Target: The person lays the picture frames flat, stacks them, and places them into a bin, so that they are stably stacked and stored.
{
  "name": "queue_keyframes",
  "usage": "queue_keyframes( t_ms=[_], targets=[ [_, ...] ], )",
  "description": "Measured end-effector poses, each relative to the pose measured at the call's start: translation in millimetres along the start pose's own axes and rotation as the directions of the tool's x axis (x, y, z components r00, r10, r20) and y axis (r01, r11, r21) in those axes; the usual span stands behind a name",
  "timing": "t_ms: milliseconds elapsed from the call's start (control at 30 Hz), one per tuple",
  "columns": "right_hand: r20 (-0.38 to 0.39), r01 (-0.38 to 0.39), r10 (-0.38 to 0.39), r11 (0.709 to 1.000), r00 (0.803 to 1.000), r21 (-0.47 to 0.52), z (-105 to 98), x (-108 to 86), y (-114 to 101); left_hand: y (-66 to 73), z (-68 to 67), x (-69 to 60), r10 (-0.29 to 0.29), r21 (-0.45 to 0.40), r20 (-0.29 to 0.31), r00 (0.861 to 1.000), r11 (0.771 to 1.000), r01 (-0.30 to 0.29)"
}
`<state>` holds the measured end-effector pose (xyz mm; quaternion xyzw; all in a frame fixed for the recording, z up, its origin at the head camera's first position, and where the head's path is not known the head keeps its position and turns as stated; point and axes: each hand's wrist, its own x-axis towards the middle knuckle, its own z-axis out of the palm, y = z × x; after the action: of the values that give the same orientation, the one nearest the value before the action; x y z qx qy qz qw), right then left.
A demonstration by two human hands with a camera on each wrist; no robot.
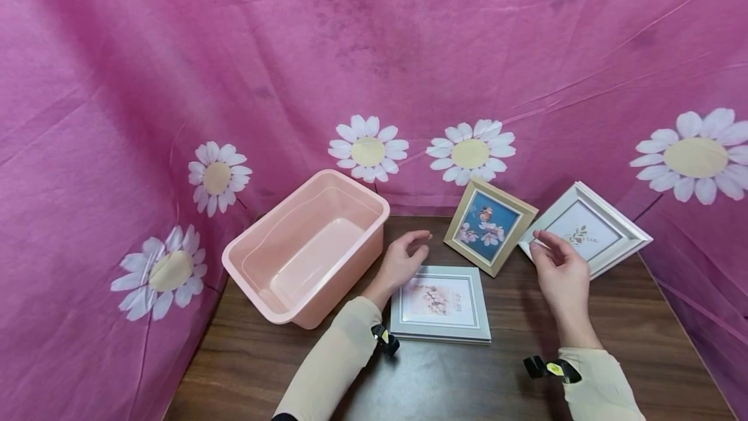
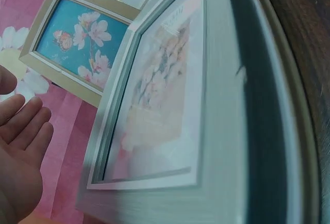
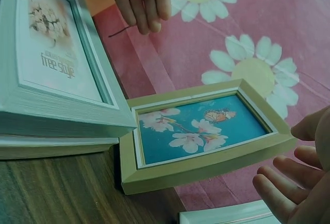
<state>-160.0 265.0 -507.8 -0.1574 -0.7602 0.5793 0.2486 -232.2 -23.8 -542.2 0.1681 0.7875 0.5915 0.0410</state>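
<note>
My left hand [image 1: 403, 260], fingers loosely bent and holding nothing, hovers between the pink bin and a pale grey picture frame [image 1: 441, 333] with a blossom print. That frame lies flat; the right wrist view shows another frame's edge [image 3: 62, 149] beneath it. Over the near-left part of a white picture frame [image 1: 622, 239] is my right hand [image 1: 563, 275], also empty, its fingers relaxed. Whether it touches that frame I cannot tell. Between the hands leans a tan picture frame [image 1: 456, 237] showing blossoms and a butterfly on blue.
The pink plastic bin [image 1: 327, 297] stands on the left of the brown wooden table [image 1: 409, 382], with nothing inside. A pink cloth [image 1: 374, 51] printed with white daisies hangs behind and at both sides.
</note>
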Motion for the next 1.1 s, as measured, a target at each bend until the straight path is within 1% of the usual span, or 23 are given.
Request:
queue_keyframes(
  t_ms=[100,200,333,533,633,900,1100],
  targets=[
    [-0.003,-0.005,0.005,1.0,1.0,-0.026,0,4.8,1,0.4,2.8,3.9,0.01,0.02,0.005,1.0,1.0,-0.01],
    [-0.003,-0.021,0.021,0.999,1.0,-0.043,1,9.5,2,2.1,3.9,6.6,-0.005,0.039,0.008,1.0,0.999,0.005],
    [0.0,-0.04,0.04,0.999,0.999,-0.033,3,14.3,3,5.2,4.7,9.4,-0.034,0.048,0.012,0.999,0.998,0.033],
    [0.007,-0.044,0.044,0.999,0.999,-0.032,6,20.2,3,7.1,6.8,15.2,-0.044,0.045,0.028,0.999,0.998,0.043],
    [0.02,-0.036,0.037,0.998,0.999,-0.043,7,24.7,4,7.5,7.9,18.0,-0.05,0.05,0.038,0.998,0.998,0.048],
    [0.075,-0.045,0.05,0.997,0.996,-0.066,8,33.9,6,7.5,11.0,24.6,-0.071,0.062,0.064,0.995,0.996,0.067],
    [0.101,-0.033,0.047,0.99,0.994,-0.138,9,37.2,9,9.1,14.0,28.8,-0.083,0.077,0.087,0.993,0.994,0.076]
  ],
)
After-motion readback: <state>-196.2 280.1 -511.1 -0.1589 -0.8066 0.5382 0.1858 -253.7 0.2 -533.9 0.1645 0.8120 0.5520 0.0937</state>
